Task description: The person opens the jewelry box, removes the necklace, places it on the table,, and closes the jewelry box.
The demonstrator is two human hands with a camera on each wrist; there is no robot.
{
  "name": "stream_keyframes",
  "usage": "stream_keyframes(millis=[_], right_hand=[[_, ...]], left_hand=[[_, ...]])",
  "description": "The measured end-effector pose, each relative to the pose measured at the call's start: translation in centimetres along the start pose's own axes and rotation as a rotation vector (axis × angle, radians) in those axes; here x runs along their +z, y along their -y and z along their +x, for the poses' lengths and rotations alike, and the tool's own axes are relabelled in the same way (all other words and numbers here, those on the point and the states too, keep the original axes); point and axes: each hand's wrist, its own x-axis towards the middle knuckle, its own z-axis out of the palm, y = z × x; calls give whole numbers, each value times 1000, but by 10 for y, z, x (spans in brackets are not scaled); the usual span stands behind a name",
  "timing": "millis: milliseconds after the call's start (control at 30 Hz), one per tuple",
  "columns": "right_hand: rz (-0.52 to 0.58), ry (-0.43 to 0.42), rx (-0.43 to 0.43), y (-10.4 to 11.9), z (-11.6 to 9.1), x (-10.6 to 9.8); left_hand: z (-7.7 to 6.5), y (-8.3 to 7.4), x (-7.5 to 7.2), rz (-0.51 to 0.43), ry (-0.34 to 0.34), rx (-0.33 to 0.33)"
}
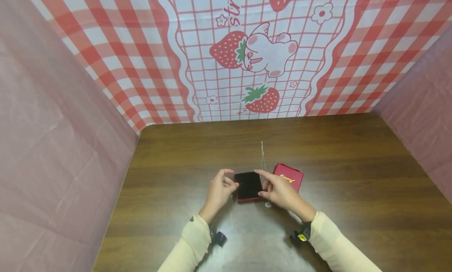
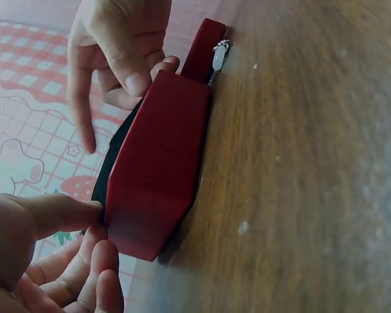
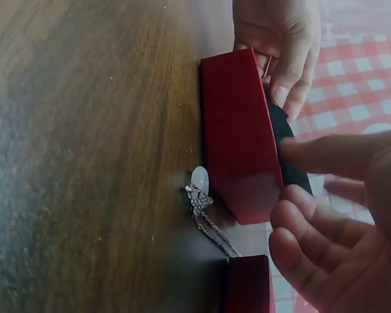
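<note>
A red box [image 2: 159, 150] sits on the table with a black pad [image 1: 248, 185] at its top, rising slightly above the rim. My left hand [image 1: 219, 190] is at the box's left side, thumb and a fingertip pinching the pad's edge. At the opposite side, my right hand [image 1: 282, 191] has its thumb on the pad and curled fingers against the edge, while its index finger stretches along the far corner. A silver necklace [image 1: 262, 150] lies beside the box, passing under my right hand. Its pendant, with a pale stone [image 3: 199, 179], rests near the box's front right corner.
A red lid [image 1: 296, 177] with gold lettering lies right of the box, partly covered by my right hand. The wooden table [image 1: 169, 158] meets a strawberry-print cloth [image 1: 226, 95] at the back. Pink cloth [image 1: 53, 146] hangs on both sides.
</note>
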Motion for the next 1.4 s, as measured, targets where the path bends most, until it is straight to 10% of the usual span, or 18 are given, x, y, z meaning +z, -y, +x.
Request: stream_keyframes(millis=[533,900,1400], right_hand=[[-112,-11,-49,-1,3,7],[-137,40,15,2,7,7],[-268,35,84,10,12,13]], left_hand=[[0,3,5,206,-64,136],[-1,-1,8,366,97,116],[4,-5,9,556,144,162]])
